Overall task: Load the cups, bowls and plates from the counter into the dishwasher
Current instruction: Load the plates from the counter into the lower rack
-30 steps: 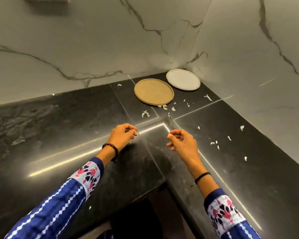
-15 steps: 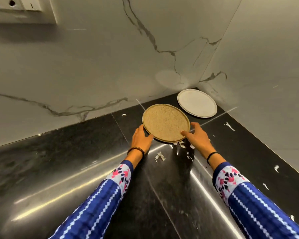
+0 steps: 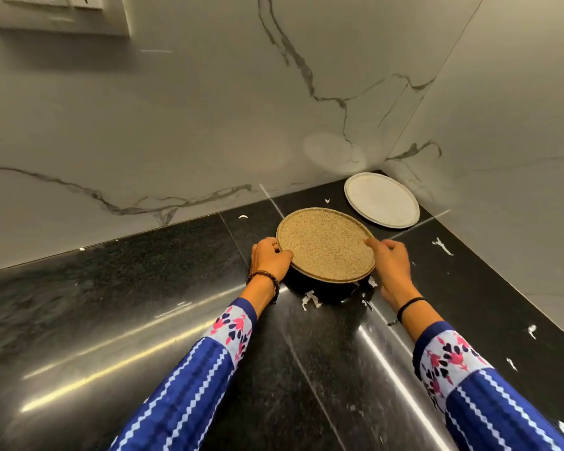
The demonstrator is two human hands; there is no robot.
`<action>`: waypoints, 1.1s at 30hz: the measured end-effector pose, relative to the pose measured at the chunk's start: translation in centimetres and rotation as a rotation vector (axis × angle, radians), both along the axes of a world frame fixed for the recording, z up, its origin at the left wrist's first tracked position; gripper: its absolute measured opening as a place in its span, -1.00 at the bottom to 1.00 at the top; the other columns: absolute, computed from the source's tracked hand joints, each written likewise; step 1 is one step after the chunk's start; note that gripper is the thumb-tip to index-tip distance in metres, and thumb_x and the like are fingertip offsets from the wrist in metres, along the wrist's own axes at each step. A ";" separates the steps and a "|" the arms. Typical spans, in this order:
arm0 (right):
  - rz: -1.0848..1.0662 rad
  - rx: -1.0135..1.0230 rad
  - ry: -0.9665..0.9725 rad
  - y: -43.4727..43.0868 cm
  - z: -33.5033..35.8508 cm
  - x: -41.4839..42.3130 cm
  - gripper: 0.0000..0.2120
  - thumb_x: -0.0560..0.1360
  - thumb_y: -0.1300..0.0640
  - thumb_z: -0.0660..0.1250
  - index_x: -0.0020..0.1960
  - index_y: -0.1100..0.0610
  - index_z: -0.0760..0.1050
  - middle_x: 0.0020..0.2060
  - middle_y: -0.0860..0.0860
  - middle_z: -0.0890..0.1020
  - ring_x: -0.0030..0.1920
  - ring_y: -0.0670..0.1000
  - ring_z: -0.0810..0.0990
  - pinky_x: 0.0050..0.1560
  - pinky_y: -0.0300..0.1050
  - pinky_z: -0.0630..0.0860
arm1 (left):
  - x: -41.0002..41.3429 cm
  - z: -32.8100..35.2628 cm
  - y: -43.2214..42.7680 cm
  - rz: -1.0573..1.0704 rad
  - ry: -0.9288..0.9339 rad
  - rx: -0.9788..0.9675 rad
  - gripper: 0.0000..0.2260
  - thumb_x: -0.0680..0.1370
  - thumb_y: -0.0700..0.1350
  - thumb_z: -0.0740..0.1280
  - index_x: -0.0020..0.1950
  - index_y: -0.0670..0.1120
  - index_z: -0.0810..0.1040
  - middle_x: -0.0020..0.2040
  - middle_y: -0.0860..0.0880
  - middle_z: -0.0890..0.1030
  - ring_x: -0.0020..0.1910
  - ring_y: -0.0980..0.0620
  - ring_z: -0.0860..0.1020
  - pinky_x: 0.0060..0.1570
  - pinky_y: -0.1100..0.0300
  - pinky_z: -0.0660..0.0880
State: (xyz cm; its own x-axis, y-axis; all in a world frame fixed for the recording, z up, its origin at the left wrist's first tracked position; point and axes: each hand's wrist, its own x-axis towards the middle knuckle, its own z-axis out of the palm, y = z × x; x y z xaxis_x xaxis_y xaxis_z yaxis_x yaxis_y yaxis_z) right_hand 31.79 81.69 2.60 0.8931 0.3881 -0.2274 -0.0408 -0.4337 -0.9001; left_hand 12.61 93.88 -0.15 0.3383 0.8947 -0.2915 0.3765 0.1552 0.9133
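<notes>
Speckled tan plate (image 3: 325, 245); off-white plate (image 3: 381, 200); black counter (image 3: 144, 288); grey-veined white wall (image 3: 176, 125).

We see a home kitchen: black stone counter (image 3: 144, 288), marble-look wall tiles (image 3: 176, 125), plates (image 3: 381, 200), a wall socket (image 3: 59, 11).

A glossy black stone surface (image 3: 144, 304) fills a corner, meeting pale, grey-veined walls (image 3: 176, 125) at the back and on the right. Thin seams cross it, and long streaks of reflected light run over its near half. A round white plate (image 3: 381, 200) lies flat in the far corner, close to both walls. Just in front of it is a round tan plate (image 3: 326, 244); its near edge looks raised over a dark shadow, so whether it rests on the surface cannot be told. Small white scraps (image 3: 310, 301) lie scattered beneath that plate's near edge, along the right side, and by the back wall.
</notes>
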 end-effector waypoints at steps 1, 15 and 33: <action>-0.031 0.022 -0.002 -0.6 0.2 -0.2 -0.66 0.35 -0.15 0.47 -0.04 0.01 0.45 -0.18 -0.03 0.47 -0.13 0.00 0.47 -0.07 0.02 0.42 | -0.6 0.1 -0.5 0.001 -0.038 -0.015 -0.88 0.38 -0.23 0.40 -0.10 -0.13 0.58 -0.14 -0.10 0.66 -0.09 -0.09 0.61 -0.07 0.03 0.57; -0.069 0.170 0.004 -26.2 1.7 -12.1 -0.82 0.52 0.00 0.42 0.07 0.05 0.62 -0.05 0.01 0.70 0.00 0.07 0.68 -0.04 0.07 0.65 | -9.3 4.7 -20.4 0.022 -0.157 0.029 -0.83 0.52 -0.17 0.35 0.08 0.00 0.56 0.01 0.02 0.64 -0.13 0.05 0.58 -0.25 0.15 0.51; -0.329 0.175 0.073 -52.5 -0.1 -24.8 -0.81 0.56 0.03 0.39 0.12 0.09 0.62 -0.08 0.04 0.71 -0.11 -0.02 0.67 -0.25 -0.23 0.53 | -14.9 3.7 -38.3 -0.500 -0.091 0.134 -0.89 0.55 -0.10 0.38 0.05 -0.05 0.54 -0.24 0.01 0.63 -0.41 0.16 0.50 -0.33 0.20 0.48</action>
